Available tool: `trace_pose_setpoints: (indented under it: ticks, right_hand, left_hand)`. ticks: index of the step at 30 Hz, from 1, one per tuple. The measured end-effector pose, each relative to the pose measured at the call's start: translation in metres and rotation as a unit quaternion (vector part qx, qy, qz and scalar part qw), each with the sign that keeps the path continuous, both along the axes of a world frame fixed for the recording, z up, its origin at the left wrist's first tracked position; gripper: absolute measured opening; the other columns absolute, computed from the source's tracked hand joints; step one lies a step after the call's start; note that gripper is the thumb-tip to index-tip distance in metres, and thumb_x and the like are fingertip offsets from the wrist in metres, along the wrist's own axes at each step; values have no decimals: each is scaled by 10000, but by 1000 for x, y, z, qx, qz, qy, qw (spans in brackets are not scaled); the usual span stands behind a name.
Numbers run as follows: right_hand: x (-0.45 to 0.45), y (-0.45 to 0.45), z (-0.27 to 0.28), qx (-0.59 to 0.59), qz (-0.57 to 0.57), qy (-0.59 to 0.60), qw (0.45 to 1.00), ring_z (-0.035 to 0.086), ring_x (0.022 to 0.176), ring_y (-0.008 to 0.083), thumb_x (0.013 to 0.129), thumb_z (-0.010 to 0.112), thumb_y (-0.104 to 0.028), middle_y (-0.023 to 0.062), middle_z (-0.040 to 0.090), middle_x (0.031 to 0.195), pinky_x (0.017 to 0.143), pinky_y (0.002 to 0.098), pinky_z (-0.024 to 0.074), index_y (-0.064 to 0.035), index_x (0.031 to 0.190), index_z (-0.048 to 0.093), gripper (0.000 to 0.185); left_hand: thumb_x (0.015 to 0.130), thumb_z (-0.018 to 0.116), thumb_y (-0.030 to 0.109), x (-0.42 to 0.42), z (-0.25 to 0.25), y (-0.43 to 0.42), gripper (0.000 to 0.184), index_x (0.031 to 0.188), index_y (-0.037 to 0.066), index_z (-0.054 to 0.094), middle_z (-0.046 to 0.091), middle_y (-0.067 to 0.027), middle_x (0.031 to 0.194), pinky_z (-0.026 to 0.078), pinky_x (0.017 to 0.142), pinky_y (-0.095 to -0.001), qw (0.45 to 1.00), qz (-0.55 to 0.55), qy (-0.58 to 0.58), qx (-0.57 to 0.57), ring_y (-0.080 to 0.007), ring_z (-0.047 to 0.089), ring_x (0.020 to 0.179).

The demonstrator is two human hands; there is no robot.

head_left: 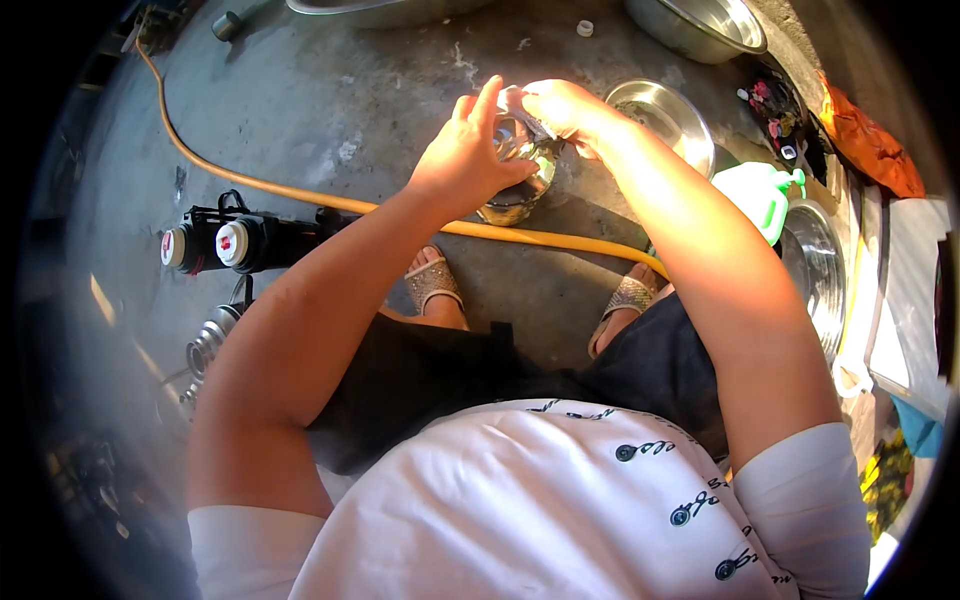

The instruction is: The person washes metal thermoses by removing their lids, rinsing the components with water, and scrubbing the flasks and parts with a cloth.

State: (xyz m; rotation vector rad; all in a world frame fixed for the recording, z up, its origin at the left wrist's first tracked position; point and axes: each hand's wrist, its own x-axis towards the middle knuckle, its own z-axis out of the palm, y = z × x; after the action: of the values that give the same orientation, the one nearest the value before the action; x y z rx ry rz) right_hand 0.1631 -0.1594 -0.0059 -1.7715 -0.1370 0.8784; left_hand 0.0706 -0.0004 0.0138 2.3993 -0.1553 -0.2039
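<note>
A shiny round metal vessel (510, 205) is between my two hands at the upper middle, above the grey floor. My left hand (470, 150) is at its left side, with the thumb on the near side and the fingers raised and apart around it. On the right, the fingers of my right hand (568, 112) are pinched on a greyish crumpled cloth (530, 112), which lies against the vessel's upper edge. Part of the vessel is hidden behind the hands.
A yellow hose (520, 236) crosses the floor by my sandalled feet. A metal basin (680, 125) stands right of my hands, near a green-and-white jug (752, 198). Two dark flasks (262, 243) with white lids lie at the left. Another basin (700, 30) is at the top right.
</note>
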Motion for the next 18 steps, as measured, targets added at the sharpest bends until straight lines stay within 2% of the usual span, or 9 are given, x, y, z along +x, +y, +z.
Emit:
trace_pose_setpoints:
  ticks: [2,5,6,9,12,14,16,18]
  right_hand:
    - [2,2,-4,-38,8,-31,999,572,777,130,998,541,-247,27,635,892,741,292,482,-12,1109,627,273]
    - [-2,-6,1,47,-16,3,999,604,876,119,987,538,-171,50,656,994,781,278,499,-8,1189,607,269]
    - [-3,-16,-1,135,2,50,990,619,903,117,977,534,-132,53,662,1024,796,270,510,-8,1231,586,288]
    - [-3,-27,-6,145,16,85,986,624,892,115,977,523,-120,54,662,1029,799,266,516,-7,1231,583,284]
    - [-7,-15,-9,108,-34,71,991,614,862,110,987,530,-181,54,669,1008,773,269,505,-21,1176,624,265]
    - [-5,1,-9,1,-62,0,998,626,779,159,974,559,-239,93,670,902,647,339,515,8,1059,654,277]
    - [-17,9,6,-19,-83,-64,994,614,775,150,985,555,-278,91,680,915,700,354,505,0,1073,667,312]
    - [-21,12,-8,31,-112,-118,986,620,814,147,1004,514,-238,74,682,960,763,335,511,10,1109,651,301]
  left_hand:
    - [756,804,331,-1,2,-2,1006,1527,88,205,432,-185,1343,445,1029,-380,1000,6,2,5,-301,506,1239]
    - [757,804,327,-2,3,0,1001,1526,91,209,435,-181,1341,446,1029,-379,1000,19,3,7,-299,505,1243]
    - [758,804,326,-3,1,1,998,1526,93,210,437,-178,1339,446,1029,-379,1000,18,-1,2,-298,505,1243]
    - [763,801,322,-1,-3,0,988,1526,98,215,439,-171,1341,445,1030,-381,1000,-4,-13,-9,-298,506,1241]
    - [763,802,322,-1,0,-2,981,1524,99,224,447,-167,1332,449,1026,-379,1000,-25,-18,-4,-294,507,1241]
    - [758,806,325,-2,0,-2,984,1523,99,230,453,-166,1320,453,1020,-377,1000,-11,-14,3,-291,511,1234]
    - [752,809,329,-1,-2,-2,987,1522,99,236,459,-164,1308,456,1014,-376,1000,3,-12,9,-289,515,1227]
    - [741,814,345,0,-4,0,996,1519,100,244,467,-160,1286,462,1004,-372,999,24,-22,22,-286,523,1211]
